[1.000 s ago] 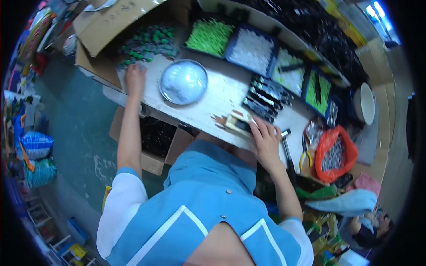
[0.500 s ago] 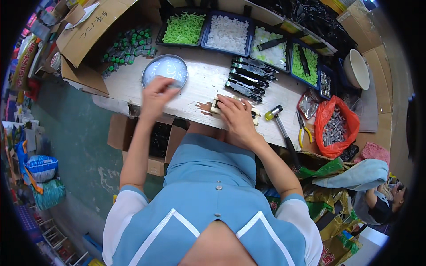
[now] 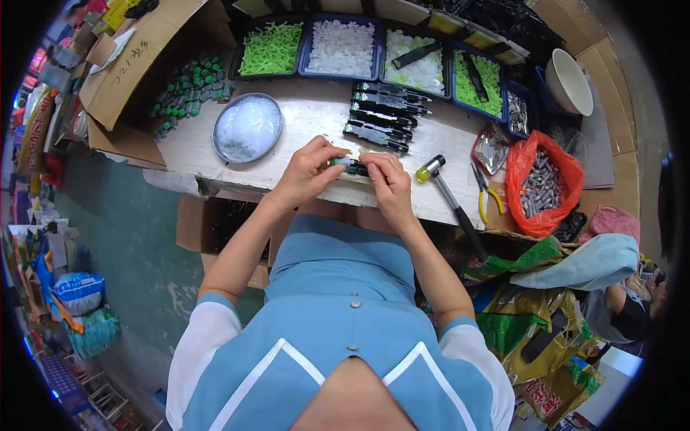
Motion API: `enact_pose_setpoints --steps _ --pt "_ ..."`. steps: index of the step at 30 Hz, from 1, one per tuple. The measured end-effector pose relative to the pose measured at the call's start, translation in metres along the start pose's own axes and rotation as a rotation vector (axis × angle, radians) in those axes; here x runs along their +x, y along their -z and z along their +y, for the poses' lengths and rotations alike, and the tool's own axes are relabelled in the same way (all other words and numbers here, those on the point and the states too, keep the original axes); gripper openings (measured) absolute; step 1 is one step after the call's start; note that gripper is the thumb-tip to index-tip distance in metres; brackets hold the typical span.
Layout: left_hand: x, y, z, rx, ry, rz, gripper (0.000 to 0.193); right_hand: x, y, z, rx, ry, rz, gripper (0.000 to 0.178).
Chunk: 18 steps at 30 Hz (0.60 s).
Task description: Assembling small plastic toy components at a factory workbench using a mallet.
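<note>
My left hand [image 3: 310,172] and my right hand [image 3: 389,185] are close together at the table's near edge. Between them lies a small black part with a green end [image 3: 350,167]; the left fingers pinch its green end, while the right thumb and fingers close on its black end. Fingers hide much of it and of the pale block beneath. Just beyond my hands lies a row of black strip-like pieces [image 3: 381,118] with silvery parts. A round metal dish [image 3: 248,128] of whitish, clear contents stands to the left.
Green-capped grey cylinders [image 3: 192,87] lie in a heap near a cardboard box [image 3: 136,68]. Trays of green pieces [image 3: 272,49] and white pieces [image 3: 341,47] line the back. Right are a hammer [image 3: 449,194], pliers [image 3: 491,194] and a red bag [image 3: 512,183] of metal parts.
My left hand has come from the round dish to my right hand and now grips the green-ended part. My right hand, earlier flat over the pale block, has closed on the part's black end.
</note>
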<state>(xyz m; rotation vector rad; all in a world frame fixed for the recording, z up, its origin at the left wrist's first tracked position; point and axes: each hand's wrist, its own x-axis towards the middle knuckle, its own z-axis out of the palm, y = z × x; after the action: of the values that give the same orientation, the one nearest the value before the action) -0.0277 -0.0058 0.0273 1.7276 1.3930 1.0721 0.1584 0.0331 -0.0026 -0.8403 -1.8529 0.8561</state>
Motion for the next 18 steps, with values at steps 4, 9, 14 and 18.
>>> enact_pose_setpoints --steps 4,9,14,18 --pt "0.002 -0.007 -0.009 0.030 -0.077 0.005 0.025 -0.001 -0.003 0.004 0.097 -0.029 0.059 0.010" --pt "0.006 -0.007 -0.019 0.205 -0.221 -0.006 0.030 -0.001 -0.003 0.003 0.056 -0.001 0.048 0.009" --pt "0.006 -0.002 -0.024 0.275 -0.289 -0.034 0.031 -0.002 -0.003 0.001 -0.047 0.042 0.025 0.009" --pt "0.002 -0.003 -0.026 0.264 -0.250 -0.032 0.030 -0.002 -0.003 -0.002 -0.082 0.035 -0.006 0.009"
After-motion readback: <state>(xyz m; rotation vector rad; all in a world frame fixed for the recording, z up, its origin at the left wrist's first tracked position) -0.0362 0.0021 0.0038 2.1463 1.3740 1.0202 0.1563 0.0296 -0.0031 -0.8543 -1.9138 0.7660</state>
